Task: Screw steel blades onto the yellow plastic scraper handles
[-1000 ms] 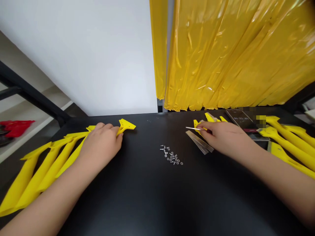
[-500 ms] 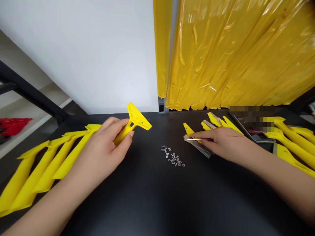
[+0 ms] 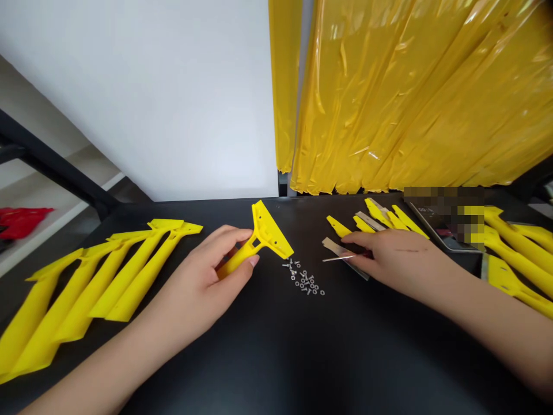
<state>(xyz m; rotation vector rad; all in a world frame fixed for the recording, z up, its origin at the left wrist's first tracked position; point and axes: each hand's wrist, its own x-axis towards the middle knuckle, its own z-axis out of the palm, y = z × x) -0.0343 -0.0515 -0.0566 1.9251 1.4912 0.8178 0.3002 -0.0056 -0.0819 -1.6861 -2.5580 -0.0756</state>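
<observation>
My left hand is wrapped round the handle of a yellow scraper, its wide head pointing up and right with small holes in it. Just below that head lie small screws and nuts on the black table. My right hand is closed on a screwdriver, whose thin metal shaft points left; its handle is mostly hidden in the palm. Beneath the fingers are flat metal blades, and a small yellow plate is at the fingertips.
Several yellow handles lie in a row on the left of the black table. More yellow plates, a phone and yellow scrapers are at the right. A white panel and yellow plastic wrap stand behind.
My left hand has moved right with the yellow scraper, uncovering another handle in the row. The screwdriver shaft has tilted, its tip lower and further left; the small yellow plate has shifted slightly right.
</observation>
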